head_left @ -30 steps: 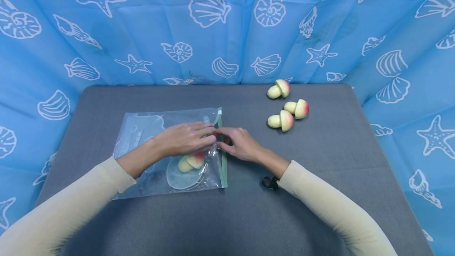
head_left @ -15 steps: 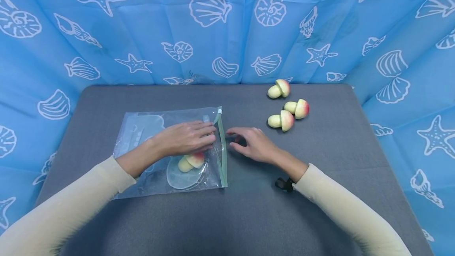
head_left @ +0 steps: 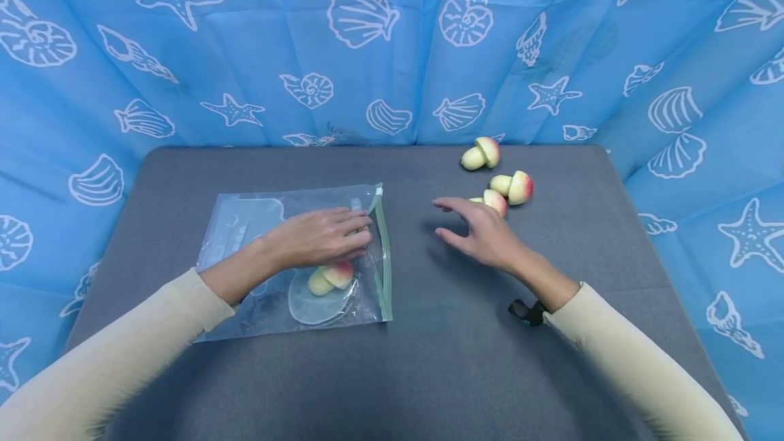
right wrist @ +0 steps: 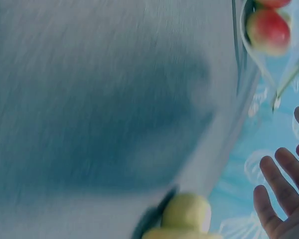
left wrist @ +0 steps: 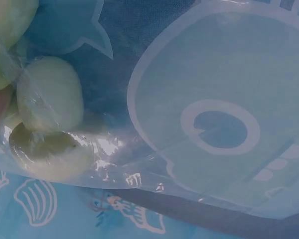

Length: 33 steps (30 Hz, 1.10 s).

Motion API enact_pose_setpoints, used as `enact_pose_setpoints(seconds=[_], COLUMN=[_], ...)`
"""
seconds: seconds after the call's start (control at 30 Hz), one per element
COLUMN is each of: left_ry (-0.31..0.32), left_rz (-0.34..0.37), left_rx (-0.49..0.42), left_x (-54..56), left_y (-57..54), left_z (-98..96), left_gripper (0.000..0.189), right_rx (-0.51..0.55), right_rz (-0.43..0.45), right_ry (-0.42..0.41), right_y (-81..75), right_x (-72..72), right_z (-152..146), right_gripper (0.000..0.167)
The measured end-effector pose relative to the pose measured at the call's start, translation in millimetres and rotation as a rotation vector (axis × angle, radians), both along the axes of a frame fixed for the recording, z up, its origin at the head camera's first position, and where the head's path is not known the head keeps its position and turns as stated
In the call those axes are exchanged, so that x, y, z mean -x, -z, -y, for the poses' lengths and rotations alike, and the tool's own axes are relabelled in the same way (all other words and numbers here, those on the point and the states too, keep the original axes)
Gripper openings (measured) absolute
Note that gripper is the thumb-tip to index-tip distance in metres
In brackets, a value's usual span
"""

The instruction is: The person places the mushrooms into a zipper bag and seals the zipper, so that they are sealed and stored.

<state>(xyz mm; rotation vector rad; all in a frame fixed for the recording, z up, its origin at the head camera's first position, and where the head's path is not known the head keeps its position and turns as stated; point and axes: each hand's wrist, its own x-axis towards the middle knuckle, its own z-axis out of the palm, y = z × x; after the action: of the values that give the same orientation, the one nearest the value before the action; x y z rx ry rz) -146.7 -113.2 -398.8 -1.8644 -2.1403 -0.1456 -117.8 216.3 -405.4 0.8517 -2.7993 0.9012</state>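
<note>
Your right hand [head_left: 484,233] holds nothing, thumb and fingers wide apart, near the closest of three loose cream toy mushrooms with red-tinged caps [head_left: 519,187], far right on the grey table [head_left: 441,359]. They look light, firm and smooth; take one by its stem. Your left hand [head_left: 321,237] rests on one clear plastic zip bag [head_left: 254,315] at left, likely limp and slippery; I can't tell whether it pinches. Inside lie at least two matching mushrooms [head_left: 331,278].
</note>
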Motion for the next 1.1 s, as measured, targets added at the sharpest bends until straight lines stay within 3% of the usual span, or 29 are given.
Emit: enact_pose_setpoints(seconds=[0.33,0.5,0.83,1.1], left_ry=[-0.006,-0.005,-0.001,-0.010], left_rz=[0.004,0.012,-0.021,-0.031], left_rx=[-0.001,-0.002,-0.005,0.018], left_x=[0.5,1.6,1.0,-0.9], left_y=[0.1,0.3,-1.2,-1.0], left_z=[-0.6,-1.4,0.7,2.4], left_gripper=[0.016,0.016,0.017,0.017], right_rx=[0.096,0.172,0.223,0.197], right_rz=[-0.137,-0.161,-0.007,0.135], right_ry=[0.215,0.279,0.378,0.456], right_y=[-0.3,1.7,7.4,12.9], right_x=[17.0,24.4,36.0,40.5], right_z=[-44,-62,-90,-106], right_gripper=[0.058,0.065,0.081,0.087])
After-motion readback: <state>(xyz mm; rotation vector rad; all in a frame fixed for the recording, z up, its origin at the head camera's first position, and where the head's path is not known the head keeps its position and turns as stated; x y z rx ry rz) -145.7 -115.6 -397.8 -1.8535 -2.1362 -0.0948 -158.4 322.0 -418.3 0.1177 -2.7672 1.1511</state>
